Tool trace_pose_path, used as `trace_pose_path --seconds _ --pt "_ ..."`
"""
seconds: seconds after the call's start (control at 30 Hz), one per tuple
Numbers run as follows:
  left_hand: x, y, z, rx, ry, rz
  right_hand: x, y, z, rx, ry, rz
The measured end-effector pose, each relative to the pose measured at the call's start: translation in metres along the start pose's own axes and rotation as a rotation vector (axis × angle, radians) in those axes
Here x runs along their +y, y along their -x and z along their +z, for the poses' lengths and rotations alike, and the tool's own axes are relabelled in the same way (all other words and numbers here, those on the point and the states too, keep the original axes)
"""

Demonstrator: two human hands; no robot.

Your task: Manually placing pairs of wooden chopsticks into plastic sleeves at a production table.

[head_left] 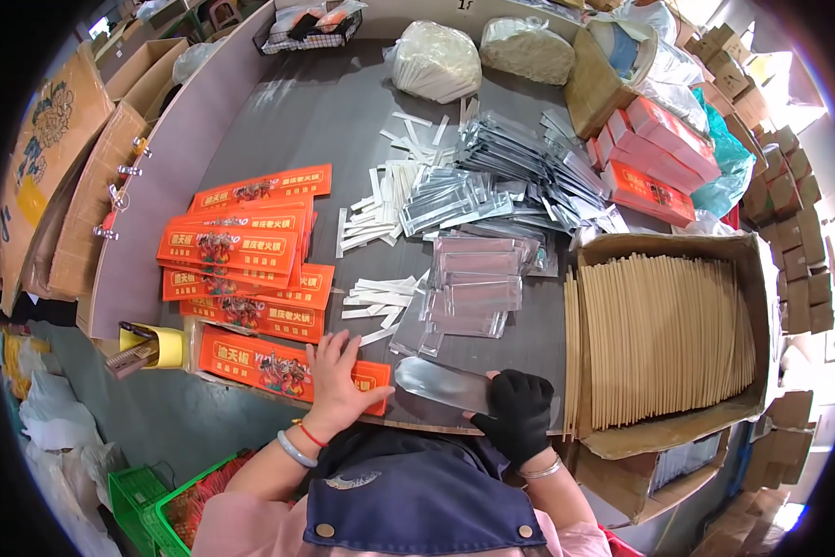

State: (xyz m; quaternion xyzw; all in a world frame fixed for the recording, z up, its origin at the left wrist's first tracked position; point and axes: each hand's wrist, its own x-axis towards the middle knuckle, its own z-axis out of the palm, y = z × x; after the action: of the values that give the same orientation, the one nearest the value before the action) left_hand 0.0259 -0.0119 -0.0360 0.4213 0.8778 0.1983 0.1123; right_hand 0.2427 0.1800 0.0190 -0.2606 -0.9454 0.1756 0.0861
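Note:
My left hand (339,382) lies on the right part of an orange-red printed paper sleeve (243,360) at the table's near edge, fingers stretched and thumb apart. In my right hand (518,414), which wears a black fingerless glove, is a shiny, curved shoehorn-like strip (436,382), its rounded end pointing left towards the sleeve. Beyond my left hand is a stack of similar orange-red sleeves (241,243). Ahead of the strip lie flat clear-wrapped packets (476,288) with pinkish contents. Small white paper-wrapped strips (380,299) are scattered beside them.
A carton (611,447) packed with wooden chopsticks (664,343) stands at the right. Farther back are a heap of silvery packets (520,167), red boxes (654,153) and two plastic-wrapped bundles (436,63). A yellow holder (165,346) sits at the left edge, above a green crate (139,497).

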Motion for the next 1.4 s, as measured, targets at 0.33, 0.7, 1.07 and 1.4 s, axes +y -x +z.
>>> trace_pose_path --seconds 0.33,0.7,1.07,1.4 --pt "-0.007 -0.008 -0.004 -0.122 0.113 0.005 -0.031 -0.025 0.059 -0.026 -0.142 -0.176" --pt "0.003 -0.001 -0.001 0.085 0.198 0.069 0.006 0.005 -0.002 -0.060 0.010 -0.022" --pt "0.007 -0.005 -0.009 -0.112 0.185 -0.009 -0.005 0.005 0.009 -0.186 -0.063 -0.119" --pt "-0.021 -0.037 -0.008 -0.037 0.160 0.203 0.026 -0.006 0.045 0.267 -0.104 0.045"
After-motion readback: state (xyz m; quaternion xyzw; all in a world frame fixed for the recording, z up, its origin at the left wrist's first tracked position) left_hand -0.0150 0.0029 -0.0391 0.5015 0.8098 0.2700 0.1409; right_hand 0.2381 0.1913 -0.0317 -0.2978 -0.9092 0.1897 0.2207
